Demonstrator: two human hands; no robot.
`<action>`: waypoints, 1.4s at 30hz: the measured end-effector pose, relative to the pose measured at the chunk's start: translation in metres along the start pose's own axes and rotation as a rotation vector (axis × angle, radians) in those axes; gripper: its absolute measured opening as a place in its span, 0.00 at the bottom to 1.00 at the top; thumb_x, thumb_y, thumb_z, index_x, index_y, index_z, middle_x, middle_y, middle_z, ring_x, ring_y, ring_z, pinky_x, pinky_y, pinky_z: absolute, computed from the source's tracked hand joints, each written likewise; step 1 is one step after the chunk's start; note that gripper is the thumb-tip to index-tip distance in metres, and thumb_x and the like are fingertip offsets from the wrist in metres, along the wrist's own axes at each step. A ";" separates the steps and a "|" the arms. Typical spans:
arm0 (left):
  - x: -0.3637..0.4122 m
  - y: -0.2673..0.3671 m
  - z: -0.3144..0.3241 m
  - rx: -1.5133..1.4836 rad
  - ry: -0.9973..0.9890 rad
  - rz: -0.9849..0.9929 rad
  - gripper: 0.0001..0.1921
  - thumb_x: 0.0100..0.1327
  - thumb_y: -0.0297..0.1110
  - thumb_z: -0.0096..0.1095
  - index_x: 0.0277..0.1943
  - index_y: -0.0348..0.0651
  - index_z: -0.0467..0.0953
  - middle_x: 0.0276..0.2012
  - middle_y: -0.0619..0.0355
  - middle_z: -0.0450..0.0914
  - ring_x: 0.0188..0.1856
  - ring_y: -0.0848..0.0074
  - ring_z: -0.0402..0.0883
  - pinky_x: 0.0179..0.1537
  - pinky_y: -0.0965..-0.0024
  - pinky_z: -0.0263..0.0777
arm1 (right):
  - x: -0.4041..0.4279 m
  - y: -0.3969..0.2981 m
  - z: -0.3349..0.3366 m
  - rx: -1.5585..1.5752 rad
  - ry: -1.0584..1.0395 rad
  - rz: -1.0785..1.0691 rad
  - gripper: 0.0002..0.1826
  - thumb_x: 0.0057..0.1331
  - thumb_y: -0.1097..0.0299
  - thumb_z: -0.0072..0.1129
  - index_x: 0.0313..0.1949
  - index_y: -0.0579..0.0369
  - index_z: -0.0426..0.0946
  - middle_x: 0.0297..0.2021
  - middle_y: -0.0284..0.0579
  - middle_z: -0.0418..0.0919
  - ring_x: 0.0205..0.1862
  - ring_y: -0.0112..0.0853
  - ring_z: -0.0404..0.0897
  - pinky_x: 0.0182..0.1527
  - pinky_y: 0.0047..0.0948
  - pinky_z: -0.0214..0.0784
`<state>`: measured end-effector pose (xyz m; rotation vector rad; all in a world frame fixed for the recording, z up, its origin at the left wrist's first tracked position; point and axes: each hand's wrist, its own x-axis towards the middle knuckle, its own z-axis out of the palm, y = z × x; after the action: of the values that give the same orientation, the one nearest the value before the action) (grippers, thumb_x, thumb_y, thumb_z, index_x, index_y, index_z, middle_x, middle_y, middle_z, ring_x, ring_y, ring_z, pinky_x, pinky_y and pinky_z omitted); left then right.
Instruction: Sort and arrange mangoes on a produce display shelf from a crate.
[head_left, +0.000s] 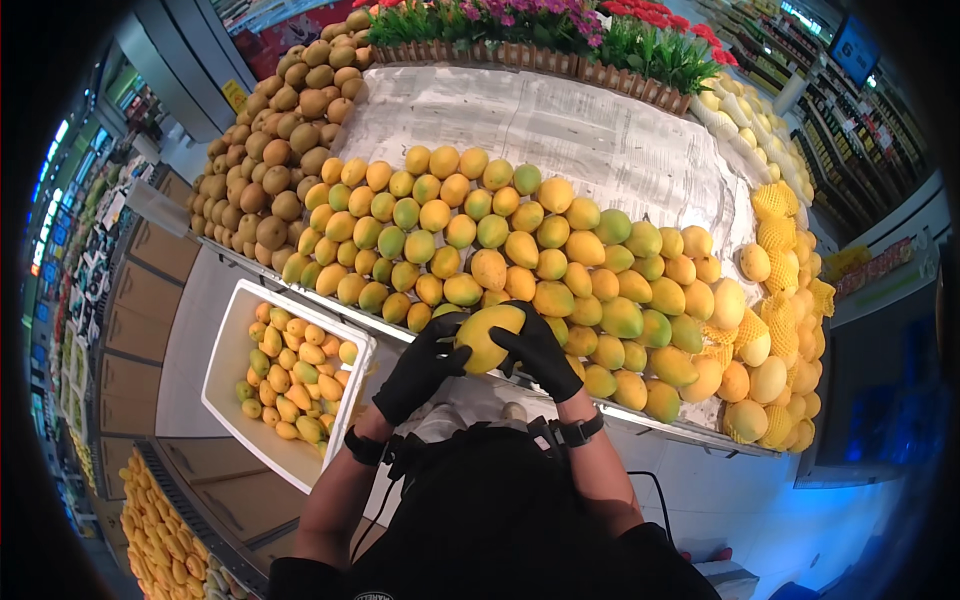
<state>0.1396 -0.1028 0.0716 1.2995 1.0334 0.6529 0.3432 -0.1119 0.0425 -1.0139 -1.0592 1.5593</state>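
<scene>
A large yellow mango (489, 337) is held between both black-gloved hands, close in front of my body. My left hand (427, 360) grips its left side, the thumb near its lower end. Around its right side curls my right hand (538, 349), with the thumb across the front of the fruit. Just beyond the hands, rows of yellow and green mangoes (491, 231) lie on a newspaper-lined display stand (525, 112). The held mango hides part of the front row. Some fingers are out of sight behind it.
A white foam box (225, 375) with small mangoes stands at the lower left. Brown round fruits (274, 154) are piled at the stand's left end. Mangoes in yellow foam nets (780, 262) fill the right end. A small wooden fence (525, 56) with flowers borders the back.
</scene>
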 end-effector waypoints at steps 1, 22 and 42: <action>0.001 0.009 0.008 0.286 -0.018 0.121 0.32 0.60 0.36 0.66 0.64 0.39 0.60 0.55 0.53 0.72 0.55 0.69 0.75 0.50 0.67 0.74 | 0.000 0.002 -0.001 -0.058 0.078 -0.013 0.25 0.61 0.61 0.63 0.52 0.58 0.64 0.37 0.38 0.75 0.25 0.23 0.77 0.21 0.18 0.68; 0.116 -0.002 -0.049 0.188 -0.271 0.092 0.37 0.50 0.39 0.75 0.60 0.37 0.64 0.55 0.53 0.72 0.58 0.72 0.71 0.54 0.68 0.70 | 0.025 -0.008 0.017 -0.171 0.379 0.026 0.25 0.65 0.69 0.56 0.61 0.56 0.62 0.47 0.48 0.78 0.39 0.28 0.79 0.42 0.25 0.73; 0.300 0.029 -0.261 0.412 0.153 0.636 0.37 0.45 0.26 0.76 0.60 0.41 0.65 0.54 0.56 0.72 0.56 0.71 0.72 0.57 0.69 0.67 | 0.029 0.004 0.023 -0.124 0.611 0.140 0.21 0.67 0.69 0.52 0.59 0.60 0.64 0.38 0.47 0.80 0.36 0.28 0.80 0.39 0.25 0.74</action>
<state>0.0416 0.2818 0.0394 1.9983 0.8976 1.0643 0.3152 -0.0883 0.0414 -1.5506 -0.6684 1.1726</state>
